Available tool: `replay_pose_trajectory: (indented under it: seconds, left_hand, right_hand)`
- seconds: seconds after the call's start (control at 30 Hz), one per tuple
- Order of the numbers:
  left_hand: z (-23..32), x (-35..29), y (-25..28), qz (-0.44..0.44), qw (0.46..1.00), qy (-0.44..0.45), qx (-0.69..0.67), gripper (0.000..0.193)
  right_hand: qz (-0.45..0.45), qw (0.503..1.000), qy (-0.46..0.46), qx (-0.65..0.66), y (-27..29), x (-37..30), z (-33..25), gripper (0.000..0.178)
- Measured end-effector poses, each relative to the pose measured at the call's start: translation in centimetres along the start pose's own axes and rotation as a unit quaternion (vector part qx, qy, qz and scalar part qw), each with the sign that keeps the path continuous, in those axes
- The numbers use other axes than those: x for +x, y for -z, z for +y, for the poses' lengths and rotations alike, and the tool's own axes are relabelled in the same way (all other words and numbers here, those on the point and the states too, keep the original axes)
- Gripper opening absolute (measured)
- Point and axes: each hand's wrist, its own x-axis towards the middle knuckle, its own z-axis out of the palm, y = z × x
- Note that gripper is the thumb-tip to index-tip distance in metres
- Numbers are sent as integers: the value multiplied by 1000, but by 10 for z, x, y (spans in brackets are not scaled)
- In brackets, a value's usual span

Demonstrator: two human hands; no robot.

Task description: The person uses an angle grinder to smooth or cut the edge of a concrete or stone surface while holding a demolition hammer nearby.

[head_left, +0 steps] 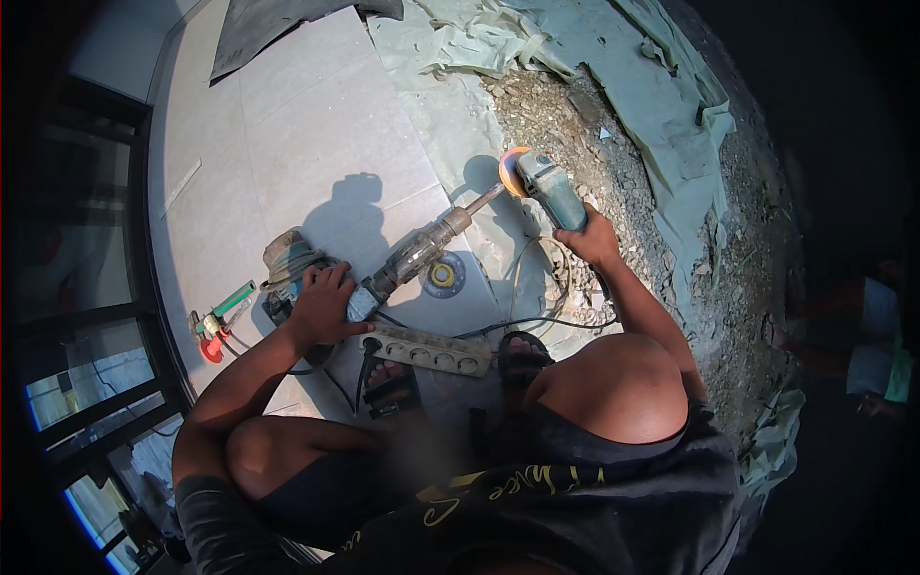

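While left hand rests on hammer lying across tiles, grasp unclear, right hand grips grinder, disc at tip of bit. Best: brace hammer firmly, keep disc pressure light, even, cord well clear.

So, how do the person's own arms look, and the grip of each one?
The left grip and right grip are bare hands without gloves. The left forearm and right forearm are uncovered, with no watch or band visible. The left sleeve and right sleeve are dark and short.
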Motion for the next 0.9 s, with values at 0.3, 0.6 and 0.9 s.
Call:
replay_pose_trajectory:
  seconds: [0.3, 0.6, 0.9]
  left_hand:
    - [1, 3, 3, -12, 1000, 0, -3, 88]
    - [-1, 3, 2, -8, 1000, -6, -5, 88]
    - [-2, 4, -1, 0, 1000, -12, -12, 88]
  right_hand:
    - [5, 1000, 1, -2, -5, 8, 11, 74]
    - [12, 995, 7, 95, -12, 6, 15, 69]
    - [-22, 991, -7, 134, -19, 14, 22, 73]
